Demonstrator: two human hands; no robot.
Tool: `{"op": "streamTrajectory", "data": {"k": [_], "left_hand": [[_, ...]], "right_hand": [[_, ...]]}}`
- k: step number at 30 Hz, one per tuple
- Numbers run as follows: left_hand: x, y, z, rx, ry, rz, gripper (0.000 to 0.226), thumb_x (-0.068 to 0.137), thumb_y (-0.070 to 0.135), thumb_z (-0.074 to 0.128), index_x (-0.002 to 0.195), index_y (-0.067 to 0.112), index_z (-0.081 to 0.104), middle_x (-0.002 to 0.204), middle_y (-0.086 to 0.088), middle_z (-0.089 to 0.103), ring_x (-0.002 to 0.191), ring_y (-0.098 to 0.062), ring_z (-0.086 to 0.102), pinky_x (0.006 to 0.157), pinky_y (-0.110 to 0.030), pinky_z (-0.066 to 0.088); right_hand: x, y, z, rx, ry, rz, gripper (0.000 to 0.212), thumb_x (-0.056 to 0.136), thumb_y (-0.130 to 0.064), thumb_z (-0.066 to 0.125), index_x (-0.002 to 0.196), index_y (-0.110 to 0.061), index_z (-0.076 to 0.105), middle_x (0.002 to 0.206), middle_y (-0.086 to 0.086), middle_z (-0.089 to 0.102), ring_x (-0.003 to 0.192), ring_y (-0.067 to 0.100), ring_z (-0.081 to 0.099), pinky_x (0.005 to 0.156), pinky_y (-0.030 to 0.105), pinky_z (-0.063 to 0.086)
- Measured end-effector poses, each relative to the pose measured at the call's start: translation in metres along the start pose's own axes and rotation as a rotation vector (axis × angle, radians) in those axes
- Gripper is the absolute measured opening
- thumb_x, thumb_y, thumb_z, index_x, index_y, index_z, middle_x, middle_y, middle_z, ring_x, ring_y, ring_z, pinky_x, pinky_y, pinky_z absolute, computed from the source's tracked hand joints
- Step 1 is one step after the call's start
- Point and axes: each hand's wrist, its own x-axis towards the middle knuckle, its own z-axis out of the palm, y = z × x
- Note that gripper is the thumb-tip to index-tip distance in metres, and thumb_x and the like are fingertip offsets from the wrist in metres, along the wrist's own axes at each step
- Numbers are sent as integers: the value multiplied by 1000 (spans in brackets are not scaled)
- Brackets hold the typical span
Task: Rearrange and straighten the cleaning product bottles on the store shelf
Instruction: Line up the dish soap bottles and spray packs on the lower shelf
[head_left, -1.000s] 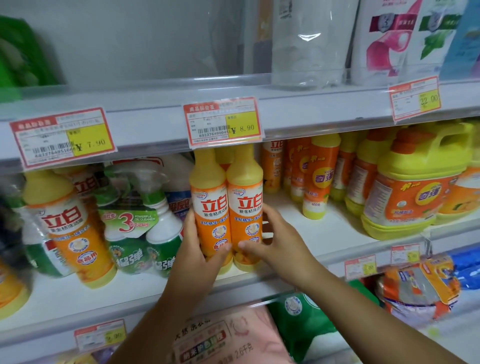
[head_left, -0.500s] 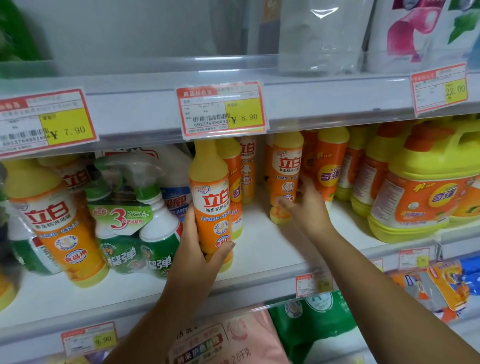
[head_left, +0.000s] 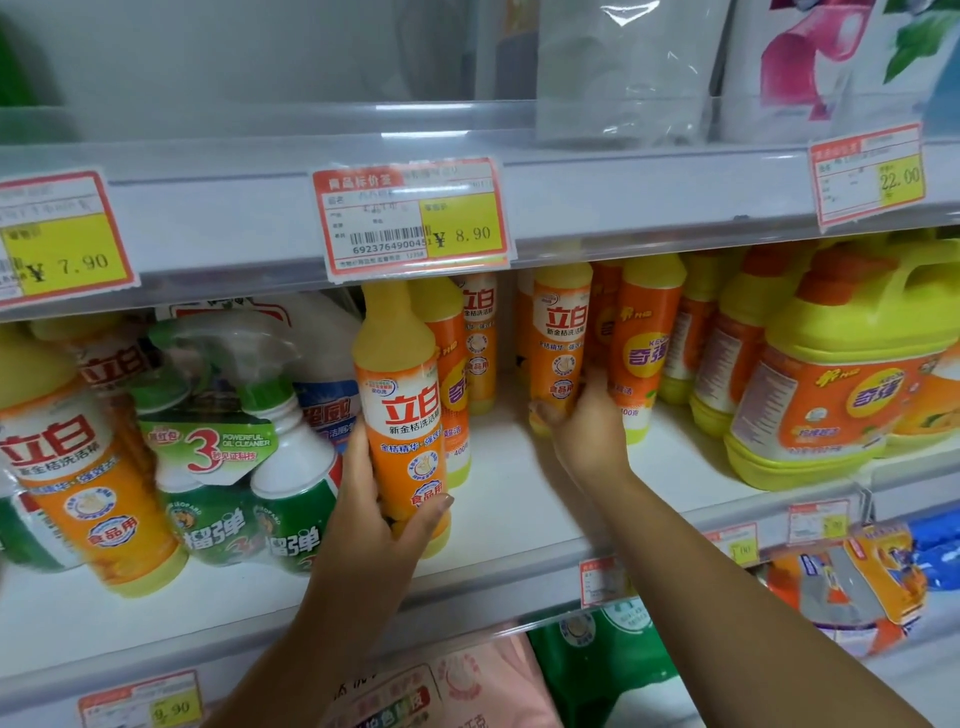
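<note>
My left hand (head_left: 371, 519) is wrapped around the lower part of a tall orange-and-yellow dish soap bottle (head_left: 400, 395) standing near the front of the white middle shelf (head_left: 514, 519). My right hand (head_left: 587, 421) grips the base of a second bottle of the same kind (head_left: 558, 332), deeper in and to the right, beside a row of orange bottles with yellow caps (head_left: 647, 338). Two more orange bottles (head_left: 470, 343) stand behind the left one.
Green spray bottles (head_left: 280, 467) in a bundle and another orange bottle (head_left: 88, 467) fill the shelf's left. Large yellow jugs (head_left: 831, 384) stand at right. Price tags (head_left: 413, 218) hang from the upper shelf edge; bagged goods lie on the shelf below.
My right hand carried its bottle from beside the left one to the back right of the shelf, next to the orange row. My left hand kept its bottle near the front.
</note>
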Motion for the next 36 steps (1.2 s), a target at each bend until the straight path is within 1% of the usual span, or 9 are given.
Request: {"op": "streamTrajectory", "data": {"k": [3,7,13,16,19,23,28,32,36], "left_hand": [[0,0,0,-18,3,4,82,67,29,74,135,44,31,128,11,55,115,-13,59,96,-43,51],[1,0,1,-33,-4,9,80,68,28,74,134,45,32,126,13,56,114,-13,59,95,-43,52],[0,1,0,-44,-7,29,79,69,27,74,134,43,33,126,11,57,114,-15,59,95,-44,52],[0,2,0,-46,-9,32,75,69,26,73,131,45,35,123,14,58,112,-13,60,93,-41,53],[0,2,1,-55,-9,33,76,68,27,73,131,45,35,123,13,58,112,-13,60,93,-42,52],[0,1,1,-46,-9,39,81,68,28,74,136,41,32,128,10,56,114,-14,59,96,-45,51],[1,1,0,-50,-17,44,83,67,28,74,137,41,31,128,11,56,115,-13,59,96,-44,51],[-1,2,0,-65,-20,51,79,68,25,74,135,42,34,127,11,58,115,-14,59,96,-43,51],[-3,6,-1,-96,-16,51,77,69,23,73,131,49,36,125,15,59,114,-9,60,95,-36,50]], "right_hand": [[3,1,3,-25,18,-2,54,80,-23,73,125,-7,47,123,14,62,110,35,58,90,38,46],[6,3,5,-40,19,-24,54,83,-23,70,129,-8,47,124,14,62,111,35,58,91,36,45],[8,4,4,-26,23,10,51,83,-21,71,124,-4,46,122,15,63,110,37,59,88,37,45],[11,3,3,-43,2,14,52,84,-20,70,126,-5,44,124,16,61,111,36,58,86,32,41],[14,2,0,-45,-20,15,52,83,-17,71,126,-4,45,126,15,61,112,35,57,85,27,38],[15,1,0,-52,-26,8,54,83,-18,72,128,-4,45,126,16,60,112,35,57,85,28,39],[17,2,2,-61,-28,2,56,84,-20,70,131,-5,44,126,15,61,113,36,57,86,28,39],[14,2,-1,-73,-72,12,58,85,-22,69,133,-6,41,129,15,59,115,36,56,90,31,40],[-1,-1,-7,-220,-183,12,59,87,-25,66,134,-2,37,124,17,60,111,35,59,84,29,42]]}}
